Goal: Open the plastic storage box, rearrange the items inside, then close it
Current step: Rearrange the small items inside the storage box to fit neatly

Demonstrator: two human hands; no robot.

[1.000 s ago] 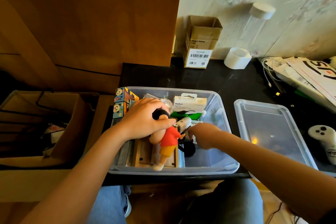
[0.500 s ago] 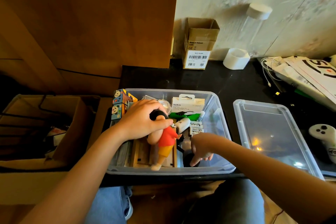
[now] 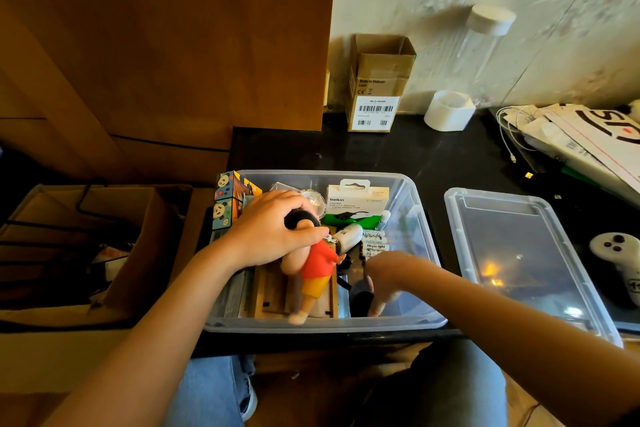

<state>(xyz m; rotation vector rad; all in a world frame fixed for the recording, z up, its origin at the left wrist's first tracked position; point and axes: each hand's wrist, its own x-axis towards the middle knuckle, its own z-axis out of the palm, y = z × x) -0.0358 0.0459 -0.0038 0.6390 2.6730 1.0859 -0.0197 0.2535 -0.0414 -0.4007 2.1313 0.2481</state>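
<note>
The clear plastic storage box (image 3: 412,198) sits open in the middle of the frame on the black tabletop (image 3: 433,156), and its clear flat lid (image 3: 519,253) lies just to the right. The left hand (image 3: 273,229) holds the toy boy in a red shirt and yellow shorts (image 3: 317,270) by its head. The right hand (image 3: 384,274) reaches down into the box with bent fingers touching a small black thing (image 3: 362,300); I cannot tell if it holds it.

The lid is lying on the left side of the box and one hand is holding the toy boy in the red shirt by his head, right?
Not quite. The lid lies to the right of the box, not the left; the head view shows it flat on the black table. The rest is right: the left hand grips the toy boy in the red shirt by his head.
</note>
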